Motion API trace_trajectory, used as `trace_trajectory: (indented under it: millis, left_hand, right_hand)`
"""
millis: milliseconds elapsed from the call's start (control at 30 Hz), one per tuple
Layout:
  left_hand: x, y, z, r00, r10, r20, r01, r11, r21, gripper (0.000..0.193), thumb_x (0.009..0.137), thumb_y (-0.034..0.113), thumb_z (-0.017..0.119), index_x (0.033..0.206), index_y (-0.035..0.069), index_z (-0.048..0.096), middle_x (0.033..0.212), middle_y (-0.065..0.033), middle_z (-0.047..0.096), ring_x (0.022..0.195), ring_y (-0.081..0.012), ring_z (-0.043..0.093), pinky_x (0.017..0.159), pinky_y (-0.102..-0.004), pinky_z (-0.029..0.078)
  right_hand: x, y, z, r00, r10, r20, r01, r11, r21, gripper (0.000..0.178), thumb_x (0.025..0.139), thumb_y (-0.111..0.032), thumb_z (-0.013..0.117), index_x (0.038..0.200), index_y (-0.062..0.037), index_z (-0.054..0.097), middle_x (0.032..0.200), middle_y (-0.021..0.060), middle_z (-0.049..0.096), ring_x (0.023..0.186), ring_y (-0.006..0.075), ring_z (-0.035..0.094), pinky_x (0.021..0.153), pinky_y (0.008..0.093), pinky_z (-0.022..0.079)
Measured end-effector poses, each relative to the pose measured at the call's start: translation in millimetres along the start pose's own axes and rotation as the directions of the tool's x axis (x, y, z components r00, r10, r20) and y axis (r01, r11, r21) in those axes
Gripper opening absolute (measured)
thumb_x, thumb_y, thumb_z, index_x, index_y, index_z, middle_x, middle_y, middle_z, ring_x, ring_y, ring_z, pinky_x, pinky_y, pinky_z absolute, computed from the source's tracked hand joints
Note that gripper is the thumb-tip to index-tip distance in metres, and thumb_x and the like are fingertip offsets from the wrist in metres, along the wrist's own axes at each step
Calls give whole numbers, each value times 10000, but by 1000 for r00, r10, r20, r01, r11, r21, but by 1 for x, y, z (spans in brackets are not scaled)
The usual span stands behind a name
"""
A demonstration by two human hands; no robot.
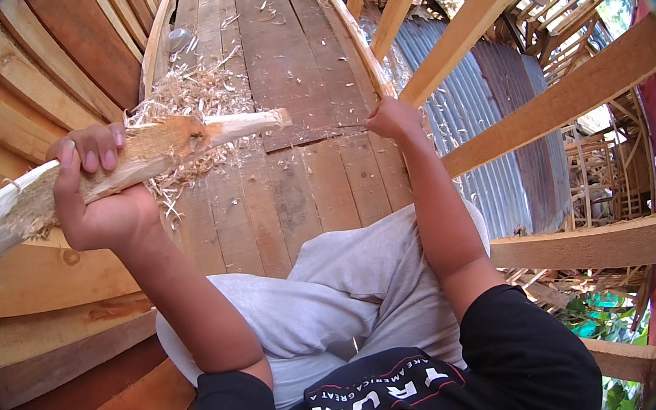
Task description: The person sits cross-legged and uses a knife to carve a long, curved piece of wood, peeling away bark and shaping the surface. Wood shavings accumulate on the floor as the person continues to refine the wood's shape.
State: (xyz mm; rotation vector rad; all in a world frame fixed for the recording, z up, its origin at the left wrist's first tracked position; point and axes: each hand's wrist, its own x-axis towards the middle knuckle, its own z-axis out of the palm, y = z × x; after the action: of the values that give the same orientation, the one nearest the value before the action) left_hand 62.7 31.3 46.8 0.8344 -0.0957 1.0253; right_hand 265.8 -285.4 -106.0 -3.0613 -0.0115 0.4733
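My left hand is wrapped round a long, roughly hewn piece of pale wood, thumb and fingers on opposite sides. The wood runs from the left rim toward the middle, has a brown knot, and narrows to a blunt tip. To the right, my right hand is a closed fist, apart from the wood. A thin dark line shows by its fingers above the floor; whether it is a blade in the fist or a gap in the boards is unclear. Curled wood shavings lie heaped beyond and under the wood.
I sit on a plank floor, legs folded. Boards line the left side. On the right stand open wooden slats, with corrugated metal sheets beyond. A small round shiny object lies on the floor past the shavings.
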Motion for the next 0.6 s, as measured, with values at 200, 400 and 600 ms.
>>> trace_trajectory:
  millis: [200,400,600]
  left_hand:
    - [-2,0,2,1000,-29,-6,29,1000,-6,140,796,147,555,784,91,427,677,-6,346,640,-132,362,719,-336,352]
    - [1,0,-1,1000,-12,-6,12,1000,12,153,797,148,563,776,94,421,676,-5,345,636,-127,358,712,-338,351]
    - [0,-3,0,1000,-24,-10,25,999,35,150,806,145,562,769,90,427,671,-6,345,636,-133,362,715,-341,352]
  right_hand:
    - [-3,-9,-2,991,119,66,-119,993,2,358,824,-301,611,1048,-36,698,1079,150,692,1014,284,672,845,414,529]
    - [5,-1,2,1000,-19,-12,20,993,113,433,864,-373,602,1049,11,680,1091,219,669,1022,365,648,866,427,508]
    - [19,-14,46,978,-84,190,78,996,39,425,877,-294,503,1164,-14,644,1226,199,616,1142,350,589,944,432,473]
